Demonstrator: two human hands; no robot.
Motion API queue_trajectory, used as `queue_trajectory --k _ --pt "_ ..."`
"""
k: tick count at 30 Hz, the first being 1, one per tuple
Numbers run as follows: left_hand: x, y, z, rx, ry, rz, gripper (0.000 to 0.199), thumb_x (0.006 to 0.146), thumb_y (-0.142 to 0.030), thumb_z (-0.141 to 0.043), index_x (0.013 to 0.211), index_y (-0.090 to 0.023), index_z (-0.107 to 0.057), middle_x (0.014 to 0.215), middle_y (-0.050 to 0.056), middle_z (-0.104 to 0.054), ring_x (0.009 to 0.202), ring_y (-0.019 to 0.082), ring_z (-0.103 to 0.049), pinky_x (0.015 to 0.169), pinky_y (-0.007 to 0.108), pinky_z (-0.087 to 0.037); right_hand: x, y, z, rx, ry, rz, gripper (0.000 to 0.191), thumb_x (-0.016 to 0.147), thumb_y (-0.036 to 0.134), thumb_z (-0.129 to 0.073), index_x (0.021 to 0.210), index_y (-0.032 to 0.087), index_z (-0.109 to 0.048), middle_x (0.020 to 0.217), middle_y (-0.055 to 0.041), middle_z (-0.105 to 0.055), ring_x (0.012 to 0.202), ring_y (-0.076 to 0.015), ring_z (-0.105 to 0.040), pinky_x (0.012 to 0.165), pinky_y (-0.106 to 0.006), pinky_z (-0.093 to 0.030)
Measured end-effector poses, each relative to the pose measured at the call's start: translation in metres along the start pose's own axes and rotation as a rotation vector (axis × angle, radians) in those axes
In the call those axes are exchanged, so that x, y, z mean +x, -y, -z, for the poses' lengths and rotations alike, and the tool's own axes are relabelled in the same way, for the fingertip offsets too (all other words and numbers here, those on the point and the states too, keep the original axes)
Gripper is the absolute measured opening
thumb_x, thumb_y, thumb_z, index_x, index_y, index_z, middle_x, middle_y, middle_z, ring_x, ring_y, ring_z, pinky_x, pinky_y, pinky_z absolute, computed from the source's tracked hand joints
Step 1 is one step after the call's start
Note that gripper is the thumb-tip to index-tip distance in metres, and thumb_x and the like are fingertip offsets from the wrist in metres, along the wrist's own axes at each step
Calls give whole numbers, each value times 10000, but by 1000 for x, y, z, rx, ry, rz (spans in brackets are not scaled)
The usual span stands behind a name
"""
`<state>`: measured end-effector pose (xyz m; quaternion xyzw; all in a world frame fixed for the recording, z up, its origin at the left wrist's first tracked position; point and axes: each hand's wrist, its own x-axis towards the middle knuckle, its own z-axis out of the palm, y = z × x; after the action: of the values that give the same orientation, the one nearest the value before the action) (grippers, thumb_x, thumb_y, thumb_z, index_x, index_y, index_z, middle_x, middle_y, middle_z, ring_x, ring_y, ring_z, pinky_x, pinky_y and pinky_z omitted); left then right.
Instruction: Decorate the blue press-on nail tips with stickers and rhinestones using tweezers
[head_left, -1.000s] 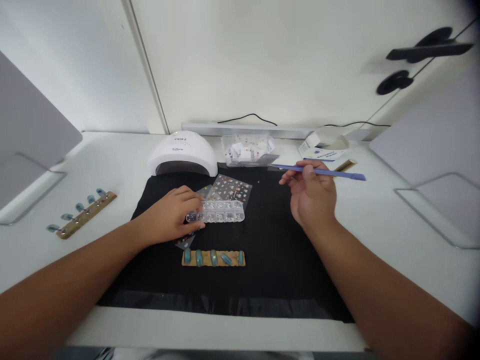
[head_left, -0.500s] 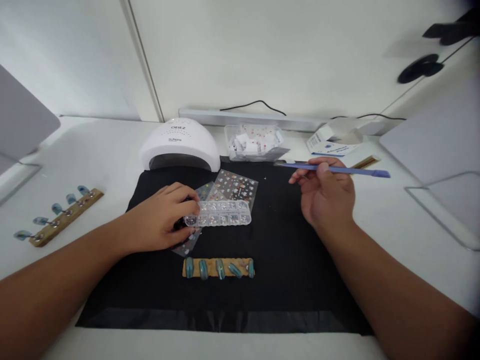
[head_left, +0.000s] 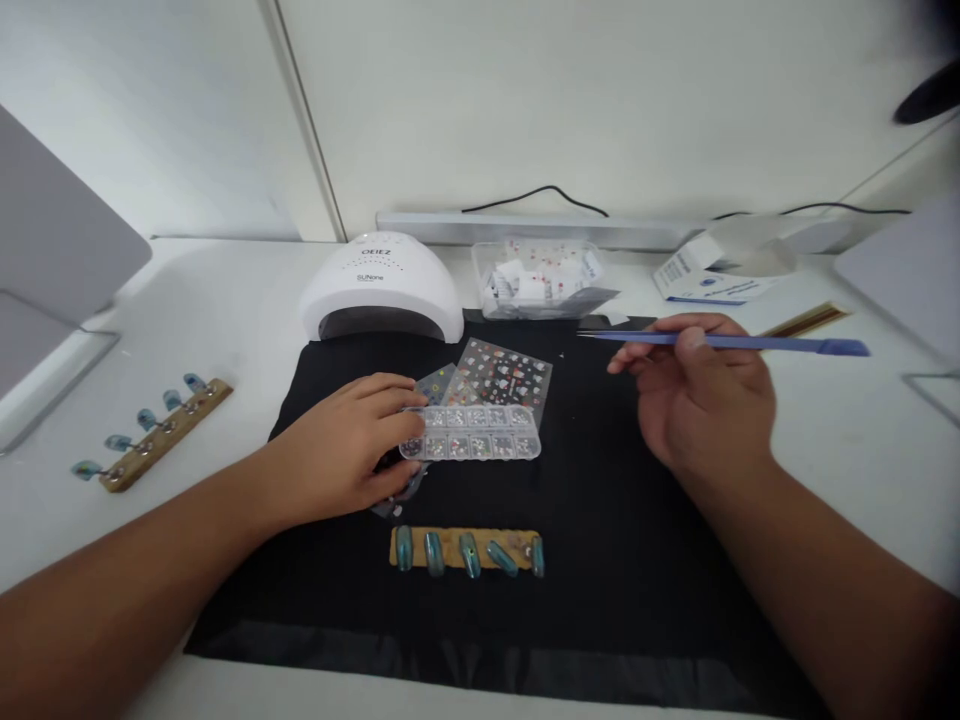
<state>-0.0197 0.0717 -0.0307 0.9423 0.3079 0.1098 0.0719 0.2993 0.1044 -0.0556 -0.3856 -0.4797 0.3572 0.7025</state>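
My left hand has its thumb and fingers closed on the left end of a clear compartment box of rhinestones. Under and behind the box lie transparent nail sticker sheets, partly covered. Raised over the right of the mat, my right hand pinches a pair of blue tweezers. Their thin tips point left and hold nothing I can make out. In front of the box, a wooden strip carries several shiny teal false nails, one with a small yellowish decoration.
A second wooden strip with teal nails on stands lies at the left. A white nail lamp stands behind the black mat. Further right are a clear bin of packets, an opened carton and a gold-edged strip.
The whole view has shifted, so most things appear farther right. Both hands keep their holds on the rhinestone box and the tweezers, which stay almost in place over the table.
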Motion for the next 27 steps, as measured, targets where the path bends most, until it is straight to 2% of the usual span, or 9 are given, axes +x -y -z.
queue_trajectory --k 3,6,11,15,17,22,27 --pt "0 -3 0 10 5 -5 159 895 -281 -571 968 -152 -626 1194 113 -642 1172 282 -556 1019 463 -471 -5 5 -5 1 21 6 104 851 289 -651 771 313 -712 708 -19 -596 644 -186 -536 596 -373 -469" --pt "1 -6 -1 6 11 -21 163 906 -280 -556 954 -145 -635 1213 125 -637 1156 289 -567 993 471 -491 -17 15 -14 7 98 35 91 857 307 -646 805 314 -721 760 -26 -597 658 -194 -543 636 -395 -475" --pt "3 -10 -6 -52 -9 -90 202 933 -307 -531 936 -140 -645 1219 136 -639 1156 279 -571 998 457 -496 -45 32 -26 69 425 39 123 868 319 -637 936 258 -719 802 -37 -640 770 -214 -610 710 -397 -503" --pt "5 -10 -7 -92 -16 -112 212 936 -315 -535 927 -139 -652 1201 137 -653 1149 272 -586 990 451 -509 -60 39 -31 178 631 -39 162 913 285 -576 998 244 -707 777 -39 -644 740 -203 -613 776 -456 -535" --pt "5 -10 -7 -103 -22 -107 213 936 -317 -538 927 -141 -657 1204 137 -659 1154 273 -594 993 448 -514 -64 38 -33 200 674 -87 168 918 288 -571 1012 249 -705 765 -35 -638 727 -196 -615 785 -466 -549" --pt "7 -11 -9 -67 -57 -159 222 945 -290 -526 932 -123 -672 1213 163 -673 1168 267 -622 1069 443 -477 -68 28 -34 185 678 -211 148 905 303 -602 1010 265 -698 842 -35 -629 826 -200 -639 782 -426 -566" --pt "8 -12 -9 -25 -49 -179 226 945 -289 -526 959 -123 -678 1228 171 -672 1177 274 -629 1075 457 -477 -67 28 -37 113 705 -313 130 907 320 -609 979 257 -696 866 -39 -661 853 -192 -675 786 -381 -562"
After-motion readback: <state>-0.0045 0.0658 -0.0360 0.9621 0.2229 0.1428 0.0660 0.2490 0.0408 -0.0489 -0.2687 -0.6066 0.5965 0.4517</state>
